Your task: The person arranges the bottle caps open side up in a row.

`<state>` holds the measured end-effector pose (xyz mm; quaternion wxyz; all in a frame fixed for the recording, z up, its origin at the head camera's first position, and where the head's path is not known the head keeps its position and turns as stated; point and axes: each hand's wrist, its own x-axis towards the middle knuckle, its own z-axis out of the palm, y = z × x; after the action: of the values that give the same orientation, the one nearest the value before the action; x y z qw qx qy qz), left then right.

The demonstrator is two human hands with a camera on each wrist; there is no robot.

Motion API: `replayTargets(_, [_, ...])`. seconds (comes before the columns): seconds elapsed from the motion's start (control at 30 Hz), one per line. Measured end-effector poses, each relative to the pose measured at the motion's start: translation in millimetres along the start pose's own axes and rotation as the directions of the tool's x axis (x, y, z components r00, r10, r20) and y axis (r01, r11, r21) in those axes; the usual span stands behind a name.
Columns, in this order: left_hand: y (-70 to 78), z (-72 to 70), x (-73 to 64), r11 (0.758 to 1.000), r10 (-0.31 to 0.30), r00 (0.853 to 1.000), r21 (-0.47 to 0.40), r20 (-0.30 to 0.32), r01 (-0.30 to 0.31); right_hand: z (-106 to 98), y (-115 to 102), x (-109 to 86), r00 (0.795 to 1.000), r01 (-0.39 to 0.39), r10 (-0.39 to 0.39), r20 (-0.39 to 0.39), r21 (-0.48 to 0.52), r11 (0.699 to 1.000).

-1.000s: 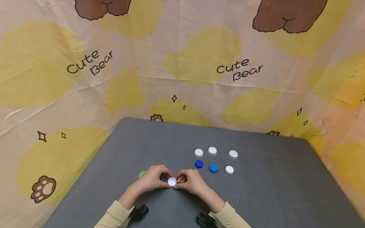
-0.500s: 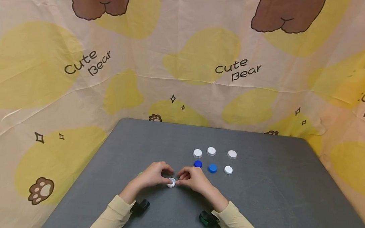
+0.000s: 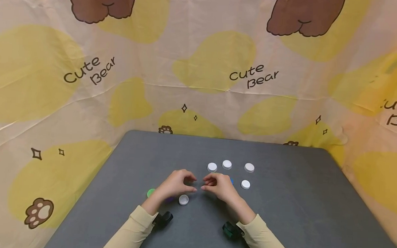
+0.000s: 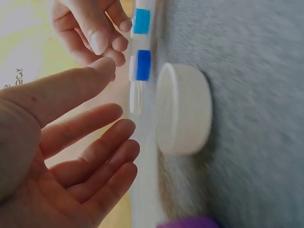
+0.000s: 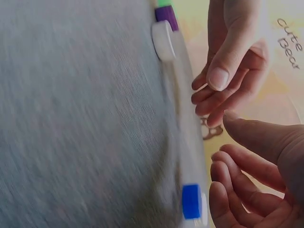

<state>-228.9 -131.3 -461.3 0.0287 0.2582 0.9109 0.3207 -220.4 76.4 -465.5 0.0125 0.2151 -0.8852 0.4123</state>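
Note:
A white bottle cap lies hollow side up on the grey table, just below my left hand. That hand holds nothing, its fingers apart and gently bent above the table. Facing it across a small gap, my right hand is likewise without anything between thumb and fingers. A purple cap is partly covered by the left hand, and a green cap sits left of it. Behind the right hand a light blue cap peeks out; a dark blue cap shows in the left wrist view but is hidden from the head.
Farther back on the table are white caps, several of them, with one white cap nearer on the right. A printed cloth hangs behind and beside the table. Black wrist cameras hang under both wrists.
Both hands have let go of the white cap, which stays on the table. They have lifted and moved away toward the back right, now over the dark blue cap in the head view.

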Motion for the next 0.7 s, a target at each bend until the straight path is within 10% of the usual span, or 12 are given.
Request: replayTargets(0.7, [24.2, 23.6, 52.7, 0.995, -0.033, 0.999, -0.100, -0.025, 0.030, -24, 31, 13.2, 0.986, -0.121, 0.113, -0.125, -0.058, 0.991])
